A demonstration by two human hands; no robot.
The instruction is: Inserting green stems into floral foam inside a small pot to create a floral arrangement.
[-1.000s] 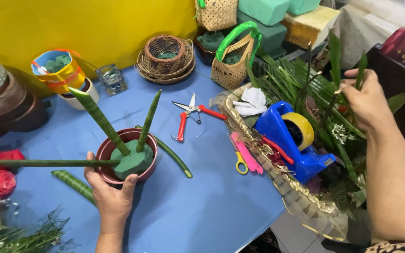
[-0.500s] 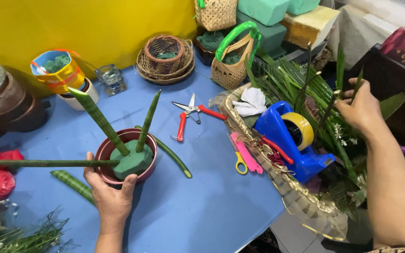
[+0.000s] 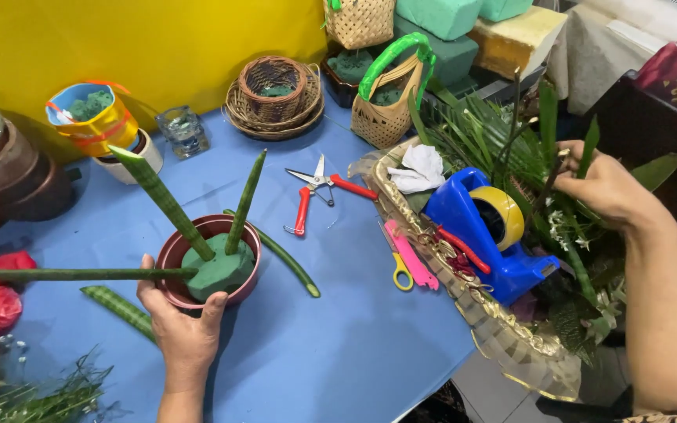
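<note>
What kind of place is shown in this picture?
Probably a flower-arranging workbench: a pot of green floral foam with stems stuck in, held by the left hand, with clippers and foam blocks nearby.

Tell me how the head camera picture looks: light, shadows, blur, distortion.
Head view: even, bright light, no harsh glare on the blue table; soft shadows lie under the left hand and the red pot; the scissors are sharp; the right hand among the leaves is clear too; wide-lens bending shows toward the edges.
</note>
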